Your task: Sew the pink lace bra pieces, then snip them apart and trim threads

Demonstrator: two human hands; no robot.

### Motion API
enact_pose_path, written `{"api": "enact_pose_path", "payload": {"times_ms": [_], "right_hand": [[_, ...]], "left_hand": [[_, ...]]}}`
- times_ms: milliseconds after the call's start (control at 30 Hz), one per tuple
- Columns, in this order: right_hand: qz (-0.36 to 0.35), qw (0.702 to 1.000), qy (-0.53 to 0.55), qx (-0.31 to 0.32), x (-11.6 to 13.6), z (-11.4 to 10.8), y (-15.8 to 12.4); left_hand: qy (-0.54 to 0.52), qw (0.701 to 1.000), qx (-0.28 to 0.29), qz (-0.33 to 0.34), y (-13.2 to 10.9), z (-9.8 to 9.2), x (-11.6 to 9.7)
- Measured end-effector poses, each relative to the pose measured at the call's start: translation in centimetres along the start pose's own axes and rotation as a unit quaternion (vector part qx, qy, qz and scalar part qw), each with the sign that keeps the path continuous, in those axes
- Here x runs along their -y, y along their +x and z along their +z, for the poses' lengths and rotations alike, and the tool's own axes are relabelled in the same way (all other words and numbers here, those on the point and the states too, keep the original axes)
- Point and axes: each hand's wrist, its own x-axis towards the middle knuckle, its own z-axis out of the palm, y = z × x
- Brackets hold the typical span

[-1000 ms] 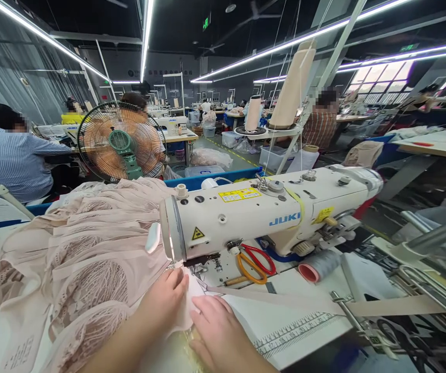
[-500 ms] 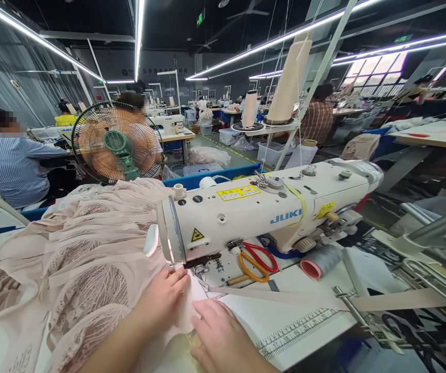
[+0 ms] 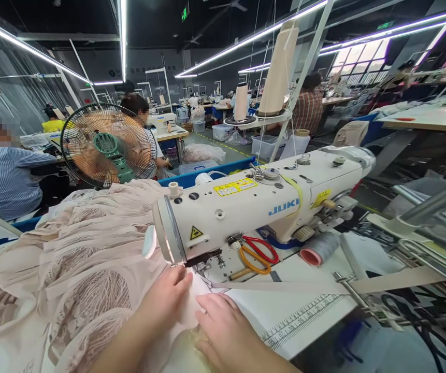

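My left hand (image 3: 164, 303) lies flat on pale pink fabric (image 3: 78, 269), fingers stretched toward the needle area under the head of a white JUKI sewing machine (image 3: 254, 207). My right hand (image 3: 226, 334) rests just to its right, fingers flat, pressing the same fabric's edge onto the machine bed. A beige strap (image 3: 308, 286) runs from the needle area off to the right across the table. A heap of pink lace pieces spreads over the left of the table.
Red and orange scissors (image 3: 256, 255) and a grey thread spool (image 3: 319, 248) lie behind the machine arm. A fan (image 3: 108, 145) stands beyond the fabric. Tall thread cones (image 3: 279, 72) rise behind. Other people sit at machines at left and in the background.
The view has shifted slightly down and right. Both hands stay on the fabric, edged a little closer to the needle.
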Motion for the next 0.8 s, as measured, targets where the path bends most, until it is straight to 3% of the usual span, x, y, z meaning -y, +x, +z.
{"api": "enact_pose_path", "payload": {"times_ms": [400,600,800], "right_hand": [[0.011,1.000,-0.002,-0.002,0.7,-1.3,0.2],[0.010,1.000,-0.004,-0.008,0.6,-0.5,0.4],[0.013,1.000,-0.007,-0.013,0.2,0.4,0.1]], "left_hand": [[-0.014,1.000,0.017,0.013,0.5,-0.9,0.0],[0.011,1.000,0.007,-0.014,0.4,0.3,-0.7],[0.032,0.998,0.043,-0.036,0.7,0.3,-1.2]]}}
